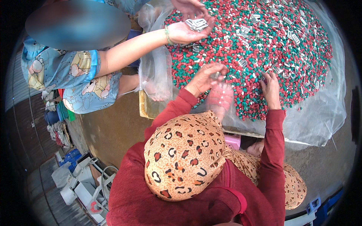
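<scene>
In front of me lies a wide heap of small red, green and white plastic pieces [211, 52], with pale, frame-shaped plastic clips [242, 63] scattered through it. My left hand [205, 78] is raised over the near edge of the heap, its fingers closed around a small pale plastic piece [217, 75]. Farther right, my right hand [270, 90] reaches down to the heap with bent fingertips, beside another pale clip [278, 70]. Whatever those fingertips pinch is too small to make out.
A translucent sheet [316, 122] lies under the heap. At the upper left, a co-worker's open palm [184, 33] carries a bunch of pale clips [197, 25]. My bare foot [220, 98] rests by the near edge, below my left hand. Grey and white equipment [86, 182] stands lower left.
</scene>
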Tool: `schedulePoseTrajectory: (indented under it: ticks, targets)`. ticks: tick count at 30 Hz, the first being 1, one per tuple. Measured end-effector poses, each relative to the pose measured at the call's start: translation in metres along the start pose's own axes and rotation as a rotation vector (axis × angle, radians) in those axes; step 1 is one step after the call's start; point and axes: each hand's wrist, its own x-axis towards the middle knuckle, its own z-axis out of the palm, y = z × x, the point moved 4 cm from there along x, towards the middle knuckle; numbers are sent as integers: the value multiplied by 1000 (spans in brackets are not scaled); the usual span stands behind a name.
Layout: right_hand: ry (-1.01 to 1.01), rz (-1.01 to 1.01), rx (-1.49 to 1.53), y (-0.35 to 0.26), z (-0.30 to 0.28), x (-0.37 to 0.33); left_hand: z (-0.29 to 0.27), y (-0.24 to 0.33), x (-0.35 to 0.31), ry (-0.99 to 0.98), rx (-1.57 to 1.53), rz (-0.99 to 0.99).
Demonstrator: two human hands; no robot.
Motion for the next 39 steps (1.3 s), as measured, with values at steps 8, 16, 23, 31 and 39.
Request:
schedulePoseTrajectory:
  ticks: [8, 16, 23, 31, 39]
  targets:
    - [294, -56, -46, -16, -22, 19, -53, 96, 6, 668, 1676, 737]
    - [146, -142, 119, -66, 12, 45, -21, 66, 18, 310, 1377, 667]
    - [-42, -110, 68, -67, 45, 61, -20, 3, -10, -65, -194, 19]
    - [21, 180, 552, -71, 16, 76, -35, 18, -21, -87, -175, -10]
    - [-339, 609, 2127, -66, 51, 55, 42, 71, 1, 24, 757, 286]
